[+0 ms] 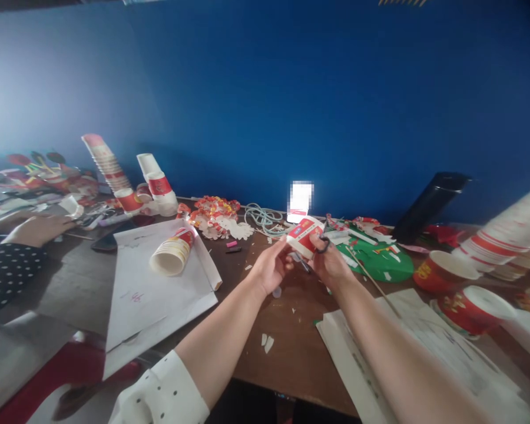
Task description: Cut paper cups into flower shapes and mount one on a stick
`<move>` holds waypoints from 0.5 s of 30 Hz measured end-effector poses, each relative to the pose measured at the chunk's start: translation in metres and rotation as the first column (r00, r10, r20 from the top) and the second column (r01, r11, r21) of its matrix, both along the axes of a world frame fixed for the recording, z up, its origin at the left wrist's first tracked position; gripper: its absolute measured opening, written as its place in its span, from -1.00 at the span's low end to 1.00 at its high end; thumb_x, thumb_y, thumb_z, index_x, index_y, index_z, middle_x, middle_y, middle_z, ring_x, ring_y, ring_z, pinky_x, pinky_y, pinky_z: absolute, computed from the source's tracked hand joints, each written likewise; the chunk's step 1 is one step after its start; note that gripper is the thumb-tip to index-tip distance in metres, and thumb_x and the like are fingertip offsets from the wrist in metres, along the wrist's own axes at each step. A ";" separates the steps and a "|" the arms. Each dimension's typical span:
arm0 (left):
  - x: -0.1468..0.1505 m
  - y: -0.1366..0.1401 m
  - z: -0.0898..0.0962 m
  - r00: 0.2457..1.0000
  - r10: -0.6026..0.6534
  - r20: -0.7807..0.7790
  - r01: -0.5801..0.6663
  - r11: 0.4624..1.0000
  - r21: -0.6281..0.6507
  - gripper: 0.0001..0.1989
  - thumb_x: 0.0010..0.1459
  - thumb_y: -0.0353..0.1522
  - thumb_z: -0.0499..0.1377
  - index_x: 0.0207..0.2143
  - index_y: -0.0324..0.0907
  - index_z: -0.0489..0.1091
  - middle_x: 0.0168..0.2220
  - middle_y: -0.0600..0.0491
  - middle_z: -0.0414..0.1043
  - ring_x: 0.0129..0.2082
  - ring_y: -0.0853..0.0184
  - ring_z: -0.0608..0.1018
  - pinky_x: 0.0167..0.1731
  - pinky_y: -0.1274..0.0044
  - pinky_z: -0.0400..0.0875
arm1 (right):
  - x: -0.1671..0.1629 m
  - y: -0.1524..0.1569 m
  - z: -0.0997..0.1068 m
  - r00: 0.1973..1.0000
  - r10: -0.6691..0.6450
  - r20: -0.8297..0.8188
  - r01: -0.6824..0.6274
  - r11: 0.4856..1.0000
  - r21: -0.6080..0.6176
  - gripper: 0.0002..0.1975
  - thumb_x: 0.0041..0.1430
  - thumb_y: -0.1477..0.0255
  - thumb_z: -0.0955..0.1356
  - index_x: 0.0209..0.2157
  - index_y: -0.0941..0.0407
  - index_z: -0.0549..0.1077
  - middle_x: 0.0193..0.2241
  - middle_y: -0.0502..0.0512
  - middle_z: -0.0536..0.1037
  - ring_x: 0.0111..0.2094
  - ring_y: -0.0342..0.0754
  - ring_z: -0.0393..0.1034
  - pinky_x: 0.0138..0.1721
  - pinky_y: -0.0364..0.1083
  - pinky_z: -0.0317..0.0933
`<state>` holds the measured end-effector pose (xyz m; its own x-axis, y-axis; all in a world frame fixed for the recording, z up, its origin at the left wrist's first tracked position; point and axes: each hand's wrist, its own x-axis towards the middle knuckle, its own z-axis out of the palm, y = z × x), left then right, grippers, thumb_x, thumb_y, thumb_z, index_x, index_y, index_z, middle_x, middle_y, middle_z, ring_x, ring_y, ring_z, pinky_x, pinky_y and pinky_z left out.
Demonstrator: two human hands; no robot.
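Note:
My left hand (270, 268) is closed around the side of a red and white paper cup (304, 237), held tilted above the brown table. In my right hand (332, 264), closed at the cup's other side, is a pair of scissors (322, 244) with a dark loop handle. A dark, thin part of the scissors shows below the cup, but the blades are largely hidden. Beneath my hands, small white paper scraps (268, 343) lie on the table (287, 365).
Nested paper cups (170, 259) lie on a white sheet (135, 318) to the left. Cut paper pieces (216, 212) and a pale cord (262, 219) sit behind. Right are a green sheet (400, 268), a black bottle (430, 206) and stacked cups (507, 227). Another person's hand (37, 228) reaches in at left.

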<state>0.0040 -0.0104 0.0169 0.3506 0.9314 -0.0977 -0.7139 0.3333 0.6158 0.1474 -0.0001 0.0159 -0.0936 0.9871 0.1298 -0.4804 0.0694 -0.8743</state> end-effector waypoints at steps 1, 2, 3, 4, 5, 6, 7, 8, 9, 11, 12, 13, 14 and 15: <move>-0.001 0.001 0.002 0.998 0.001 0.062 0.003 0.998 -0.060 -0.85 0.05 -0.37 0.26 -0.35 -0.29 0.43 -0.51 0.10 0.36 -0.64 0.57 0.32 -0.68 0.72 0.20 | 0.000 0.000 -0.002 1.000 -0.003 0.019 0.003 1.000 0.011 -0.64 -0.01 0.25 0.44 -0.16 0.04 0.42 -0.26 0.05 0.58 -0.22 0.05 0.48 -0.29 -0.04 0.35; -0.002 0.001 0.003 0.995 0.015 0.100 -0.003 0.994 -0.112 -0.91 0.07 -0.43 0.23 -0.37 -0.31 0.41 -0.54 0.11 0.33 -0.65 0.58 0.32 -0.70 0.74 0.21 | 0.000 0.000 -0.003 0.999 -0.017 0.037 0.016 1.000 0.016 -0.63 -0.03 0.26 0.45 -0.15 0.04 0.41 -0.24 0.05 0.58 -0.21 0.05 0.48 -0.29 -0.05 0.34; -0.003 0.001 0.004 0.992 0.035 0.123 -0.016 0.988 -0.157 -0.96 0.09 -0.49 0.20 -0.38 -0.33 0.39 -0.56 0.11 0.31 -0.66 0.58 0.32 -0.70 0.75 0.23 | -0.001 0.000 -0.005 0.998 -0.035 0.050 0.034 0.999 0.016 -0.60 -0.04 0.26 0.46 -0.14 0.04 0.41 -0.23 0.05 0.58 -0.21 0.04 0.47 -0.29 -0.06 0.34; -0.004 0.002 0.005 0.989 0.054 0.139 -0.026 0.981 -0.195 -0.98 0.10 -0.52 0.16 -0.39 -0.35 0.38 -0.57 0.10 0.31 -0.66 0.58 0.33 -0.69 0.77 0.26 | -0.002 0.000 -0.007 0.997 -0.054 0.058 0.054 0.999 0.010 -0.58 -0.06 0.26 0.47 -0.14 0.04 0.41 -0.22 0.05 0.57 -0.21 0.03 0.47 -0.30 -0.06 0.34; -0.004 0.002 0.006 0.986 0.069 0.149 -0.034 0.974 -0.225 -0.96 0.12 -0.53 0.14 -0.38 -0.36 0.37 -0.57 0.08 0.32 -0.66 0.58 0.35 -0.67 0.78 0.30 | -0.003 0.000 -0.008 0.995 -0.075 0.061 0.075 0.997 0.001 -0.57 -0.08 0.26 0.48 -0.13 0.03 0.41 -0.22 0.05 0.57 -0.21 0.02 0.47 -0.30 -0.07 0.33; -0.004 0.002 0.006 0.985 0.082 0.155 -0.042 0.968 -0.247 -0.94 0.14 -0.53 0.12 -0.38 -0.37 0.37 -0.57 0.07 0.33 -0.65 0.58 0.38 -0.65 0.78 0.33 | -0.004 0.000 -0.009 0.994 -0.092 0.062 0.093 0.996 -0.008 -0.55 -0.09 0.26 0.49 -0.12 0.02 0.41 -0.21 0.04 0.56 -0.21 0.00 0.46 -0.30 -0.08 0.33; -0.004 0.002 0.006 0.984 0.088 0.158 -0.044 0.965 -0.260 -0.93 0.16 -0.53 0.11 -0.37 -0.38 0.37 -0.56 0.05 0.34 -0.63 0.56 0.40 -0.62 0.78 0.37 | -0.005 -0.001 -0.010 0.993 -0.101 0.062 0.102 0.995 -0.016 -0.53 -0.11 0.27 0.50 -0.12 0.01 0.40 -0.21 0.04 0.56 -0.21 -0.01 0.46 -0.30 -0.09 0.33; -0.004 0.002 0.006 0.984 0.089 0.157 -0.044 0.963 -0.267 -0.92 0.17 -0.52 0.10 -0.36 -0.39 0.37 -0.56 0.04 0.35 -0.62 0.55 0.43 -0.60 0.78 0.40 | -0.006 -0.001 -0.010 0.993 -0.102 0.061 0.103 0.994 -0.025 -0.52 -0.11 0.28 0.50 -0.11 0.00 0.40 -0.21 0.03 0.55 -0.21 -0.02 0.46 -0.30 -0.09 0.34; -0.003 0.002 0.006 0.985 0.084 0.154 -0.040 0.963 -0.267 -0.91 0.17 -0.52 0.10 -0.36 -0.40 0.38 -0.56 0.03 0.36 -0.61 0.54 0.45 -0.57 0.77 0.42 | -0.007 -0.002 -0.011 0.994 -0.095 0.058 0.097 0.995 -0.034 -0.51 -0.12 0.30 0.50 -0.10 -0.02 0.40 -0.21 0.03 0.55 -0.21 -0.03 0.45 -0.30 -0.09 0.34; -0.002 0.001 0.004 0.987 0.057 0.153 -0.018 0.969 -0.248 -0.90 0.17 -0.53 0.09 -0.36 -0.42 0.38 -0.55 0.00 0.40 -0.59 0.52 0.48 -0.53 0.76 0.46 | -0.008 -0.003 -0.011 0.996 -0.078 0.046 0.080 0.995 -0.053 -0.49 -0.13 0.32 0.50 -0.09 -0.04 0.39 -0.21 0.01 0.55 -0.22 -0.04 0.46 -0.30 -0.09 0.35; 0.000 0.000 0.003 0.987 0.038 0.159 0.000 0.972 -0.233 -0.90 0.17 -0.54 0.10 -0.35 -0.43 0.39 -0.53 -0.02 0.41 -0.58 0.51 0.50 -0.51 0.75 0.47 | -0.009 -0.003 -0.011 0.997 -0.071 0.038 0.074 0.995 -0.061 -0.49 -0.13 0.33 0.50 -0.08 -0.04 0.39 -0.22 0.01 0.55 -0.24 -0.04 0.46 -0.31 -0.09 0.35; 0.001 -0.001 0.002 0.986 0.021 0.165 0.016 0.975 -0.220 -0.90 0.16 -0.54 0.10 -0.34 -0.44 0.39 -0.52 -0.03 0.43 -0.57 0.50 0.51 -0.50 0.75 0.48 | -0.010 -0.004 -0.012 0.997 -0.067 0.032 0.069 0.995 -0.066 -0.49 -0.13 0.34 0.50 -0.08 -0.04 0.38 -0.23 0.00 0.55 -0.25 -0.05 0.47 -0.31 -0.09 0.35; 0.002 -0.002 0.001 0.986 0.009 0.169 0.028 0.977 -0.213 -0.90 0.16 -0.55 0.10 -0.34 -0.45 0.40 -0.51 -0.04 0.44 -0.57 0.50 0.51 -0.49 0.74 0.48 | -0.010 -0.004 -0.012 0.998 -0.066 0.026 0.067 0.996 -0.067 -0.49 -0.13 0.35 0.50 -0.08 -0.03 0.38 -0.24 0.00 0.55 -0.27 -0.05 0.47 -0.31 -0.09 0.35; 0.002 -0.003 0.000 0.985 0.001 0.172 0.036 0.977 -0.209 -0.90 0.16 -0.54 0.11 -0.33 -0.46 0.40 -0.50 -0.05 0.45 -0.57 0.49 0.52 -0.49 0.74 0.48 | -0.010 -0.004 -0.013 0.998 -0.065 0.023 0.066 0.996 -0.065 -0.50 -0.13 0.35 0.49 -0.08 -0.03 0.38 -0.26 0.00 0.56 -0.28 -0.05 0.47 -0.31 -0.09 0.35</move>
<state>0.0062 -0.0129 0.0174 0.3951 0.8898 -0.2285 -0.7949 0.4558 0.4005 0.1371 -0.0041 0.0030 -0.0306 0.9975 0.0637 -0.4585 0.0426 -0.8877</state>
